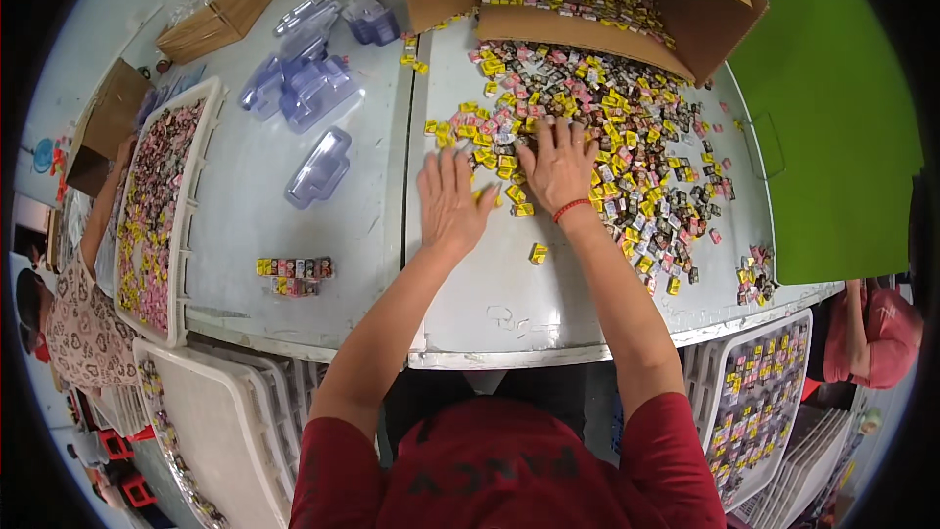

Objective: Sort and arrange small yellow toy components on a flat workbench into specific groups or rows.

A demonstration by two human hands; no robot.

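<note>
Many tiny printed boxes (627,152) in yellow, pink, black and white lie in a wide loose spread over the white table. My left hand (452,204) rests at the near left edge of the spread, fingers stretched out and apart, with nothing in its grasp. Several yellow boxes sit just beyond its fingertips. Against the boxes, my right hand (561,168) lies with fingers extended, a red cord bracelet on the wrist. Its fingertips touch the pile, and I see nothing held. One yellow box (539,254) lies apart, nearer to me.
A tipped cardboard box (587,27) full of the same pieces stands at the far edge. Clear plastic trays (318,168) and a small wrapped row of boxes (294,269) lie left. Filled white crates (181,216) stand at the left; co-workers (83,318) are on both sides.
</note>
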